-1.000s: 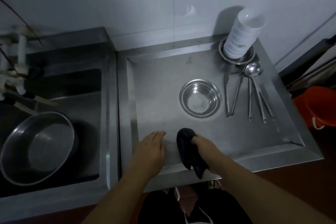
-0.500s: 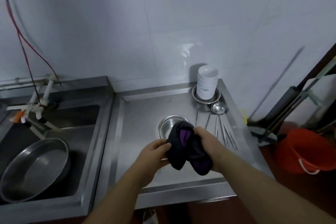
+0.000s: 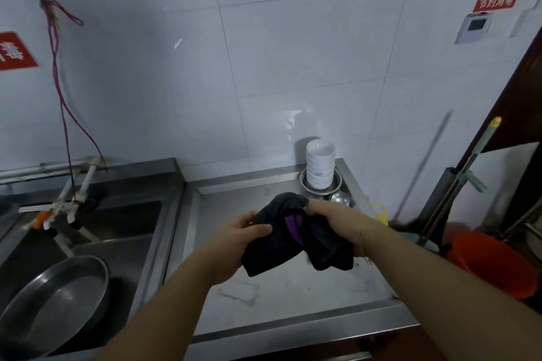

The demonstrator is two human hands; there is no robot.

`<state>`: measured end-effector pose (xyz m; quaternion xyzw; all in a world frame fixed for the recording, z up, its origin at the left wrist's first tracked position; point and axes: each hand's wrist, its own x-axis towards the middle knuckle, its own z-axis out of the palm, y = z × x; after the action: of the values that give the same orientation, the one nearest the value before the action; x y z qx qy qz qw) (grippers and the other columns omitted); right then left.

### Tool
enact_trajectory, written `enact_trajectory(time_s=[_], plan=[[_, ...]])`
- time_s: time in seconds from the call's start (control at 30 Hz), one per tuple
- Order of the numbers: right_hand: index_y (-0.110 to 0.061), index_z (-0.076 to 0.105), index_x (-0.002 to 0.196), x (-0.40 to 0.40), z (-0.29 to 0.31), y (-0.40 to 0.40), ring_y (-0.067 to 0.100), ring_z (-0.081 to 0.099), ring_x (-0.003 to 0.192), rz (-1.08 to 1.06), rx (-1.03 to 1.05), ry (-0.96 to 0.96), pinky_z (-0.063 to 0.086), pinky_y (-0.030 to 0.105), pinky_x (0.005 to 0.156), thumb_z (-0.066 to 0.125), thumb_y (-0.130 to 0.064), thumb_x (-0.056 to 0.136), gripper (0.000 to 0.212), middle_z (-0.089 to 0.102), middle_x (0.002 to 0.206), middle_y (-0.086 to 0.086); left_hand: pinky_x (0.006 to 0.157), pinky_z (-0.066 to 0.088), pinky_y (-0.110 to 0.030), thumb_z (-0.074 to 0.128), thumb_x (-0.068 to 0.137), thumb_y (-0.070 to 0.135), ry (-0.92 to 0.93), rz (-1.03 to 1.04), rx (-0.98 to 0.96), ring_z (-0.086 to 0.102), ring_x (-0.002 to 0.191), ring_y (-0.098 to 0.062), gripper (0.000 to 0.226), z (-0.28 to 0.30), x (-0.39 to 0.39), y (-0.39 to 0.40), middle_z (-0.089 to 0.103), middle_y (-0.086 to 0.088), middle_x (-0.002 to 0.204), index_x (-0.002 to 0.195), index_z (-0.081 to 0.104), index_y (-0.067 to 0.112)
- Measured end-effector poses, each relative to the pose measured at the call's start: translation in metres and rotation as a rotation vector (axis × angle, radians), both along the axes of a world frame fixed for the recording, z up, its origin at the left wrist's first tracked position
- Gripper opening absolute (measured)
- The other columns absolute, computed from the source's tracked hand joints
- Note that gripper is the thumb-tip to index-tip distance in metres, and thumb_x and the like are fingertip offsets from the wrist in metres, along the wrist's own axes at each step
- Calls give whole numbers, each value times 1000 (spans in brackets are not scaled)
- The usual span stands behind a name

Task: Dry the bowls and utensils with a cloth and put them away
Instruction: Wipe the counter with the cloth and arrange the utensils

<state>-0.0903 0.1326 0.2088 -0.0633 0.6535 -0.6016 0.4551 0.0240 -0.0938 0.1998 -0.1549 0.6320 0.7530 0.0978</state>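
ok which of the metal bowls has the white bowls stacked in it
The small steel bowl at the back right corner of the drainboard, by the wall, holds the white stack. The large steel basin in the sink is empty.

I see bare steel drainboard (image 3: 281,296) beneath and in front of both hands, open for a reach. Beyond my right hand (image 3: 337,223), the stack of white bowls (image 3: 320,167) and a ladle (image 3: 340,199) fill the far corner. Left of my left hand (image 3: 234,240), the sink (image 3: 123,231) drops away, holding a large metal basin (image 3: 55,302).
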Motion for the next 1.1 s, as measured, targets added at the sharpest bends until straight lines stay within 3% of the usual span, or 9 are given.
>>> enact_trajectory(time_s=[0.1,0.2,0.3,0.37,0.6,0.67,0.83,1.0,1.1], plan=[[-20,82,78,4,11,-10,26,71,72,-17,-17,43,56,33,68,79,-45,63,30,74,85,13,93,61,-43,68,101,15,14,-9,36,74,115,-36,33,6,3,-10,75,-18,125,134,66,11],[-16,82,88,8,14,-20,31,73,82,-52,-37,66,59,39,78,78,-42,67,34,76,95,17,90,63,-43,64,105,19,47,36,63,74,114,-33,27,15,5,-24,75,-12,126,131,69,23],[-17,78,117,14,12,-33,30,73,109,-15,-100,99,59,42,92,68,-28,83,38,75,121,13,86,65,-45,63,105,22,117,39,-169,77,105,-27,20,28,5,-43,79,-4,116,117,73,36],[-28,78,122,19,13,-42,20,73,108,-2,-85,166,60,35,85,64,-26,86,39,77,121,6,88,65,-43,66,104,24,171,-3,-393,78,98,-21,19,36,6,-60,80,2,108,111,74,39],[-43,67,86,27,34,-59,-1,64,76,264,367,731,46,16,70,68,-29,93,16,70,79,-22,72,53,-23,74,94,35,203,-299,-1050,71,81,-4,3,79,8,-119,75,15,89,95,74,39],[-39,60,86,25,45,-67,1,62,81,343,489,904,45,20,70,69,-36,93,12,67,84,-19,72,50,-25,74,93,39,195,-374,-1236,66,83,-3,2,92,8,-129,71,16,90,93,72,40],[-23,59,95,19,68,-85,18,61,86,370,610,1171,48,31,73,71,-45,96,25,66,91,-3,61,40,-24,71,95,45,185,-418,-1468,60,77,-2,12,119,9,-149,66,15,86,89,67,35],[-25,66,85,3,93,-86,11,60,74,389,699,1268,40,27,61,82,-52,83,31,65,78,-6,58,33,-30,67,92,64,167,-408,-1652,55,70,-9,41,140,9,-171,59,7,78,77,60,26],[-21,61,77,-9,105,-78,11,54,67,245,602,1276,35,28,59,87,-49,77,38,60,70,-8,57,34,-30,61,90,74,167,-389,-1632,57,66,-12,56,143,9,-179,61,2,74,78,63,19]])
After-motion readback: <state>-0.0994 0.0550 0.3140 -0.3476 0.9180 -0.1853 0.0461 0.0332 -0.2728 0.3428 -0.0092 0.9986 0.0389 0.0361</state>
